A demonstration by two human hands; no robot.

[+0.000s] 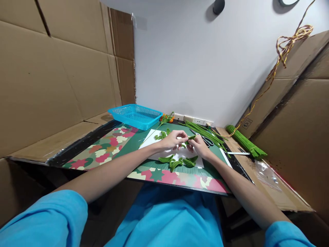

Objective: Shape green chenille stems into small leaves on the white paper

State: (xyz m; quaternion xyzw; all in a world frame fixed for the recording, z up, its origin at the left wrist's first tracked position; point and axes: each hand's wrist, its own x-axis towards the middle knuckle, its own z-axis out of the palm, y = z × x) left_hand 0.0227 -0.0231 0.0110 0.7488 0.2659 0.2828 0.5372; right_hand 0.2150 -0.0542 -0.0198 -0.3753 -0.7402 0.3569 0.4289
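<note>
My left hand (177, 139) and my right hand (197, 144) come together above a white sheet (159, 157). Between their fingertips is a fuzzy green pipe-cleaner leaf (191, 138), pinched from both sides. My fingers hide part of it. Several curved green leaves of the same kind, such as this leaf (175, 165), lie on the sheet's near edge. A smaller bunch of green leaves (160, 135) rests at its far left. Right of my right hand lie scissors (207, 141), partly covered by loose green pipe cleaners (203, 130).
A blue plastic basket (137, 116) stands at the back left, beside orange flowers (167, 118) on green stems. A tied bundle of green pipe cleaners (245, 142) lies at the right. Cardboard walls (59, 68) flank the table. Power sockets (189, 118) line the back.
</note>
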